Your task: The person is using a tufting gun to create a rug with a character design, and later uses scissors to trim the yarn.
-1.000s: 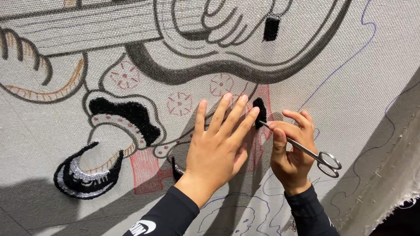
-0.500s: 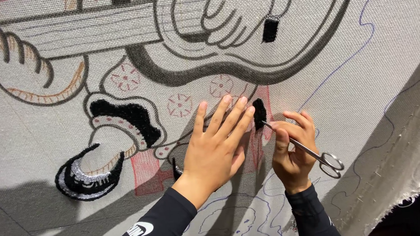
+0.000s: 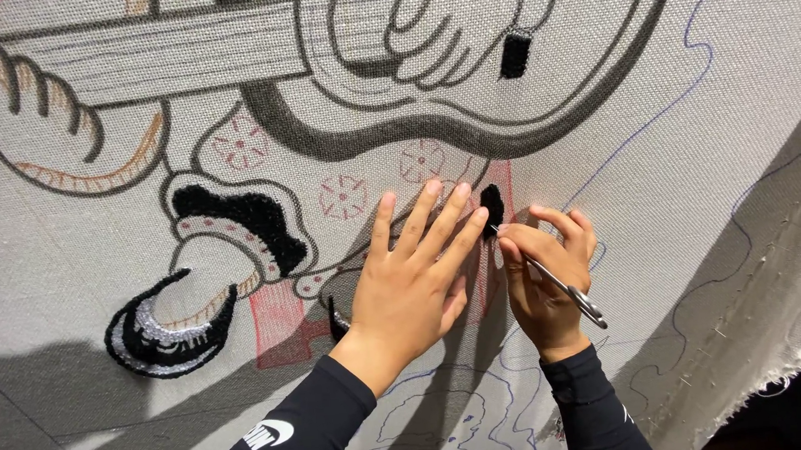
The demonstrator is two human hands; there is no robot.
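Black tufted patch (image 3: 491, 199) is located just above the scissor tips. Small scissors (image 3: 558, 284) are gripped closed-fisted in the right hand (image 3: 547, 275), long axis slanting up-left. Left hand (image 3: 414, 276) is pressed flat on the canvas (image 3: 90, 278) beside it.

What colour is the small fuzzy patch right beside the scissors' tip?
Black; the tufted patch shows clearly in the head view, above the scissors.

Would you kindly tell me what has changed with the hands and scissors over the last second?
Very little. The right hand has turned slightly, so the scissors lie closer against it, tips still at the small black tuft. The left hand stays flat on the canvas. Nothing was picked up or released.
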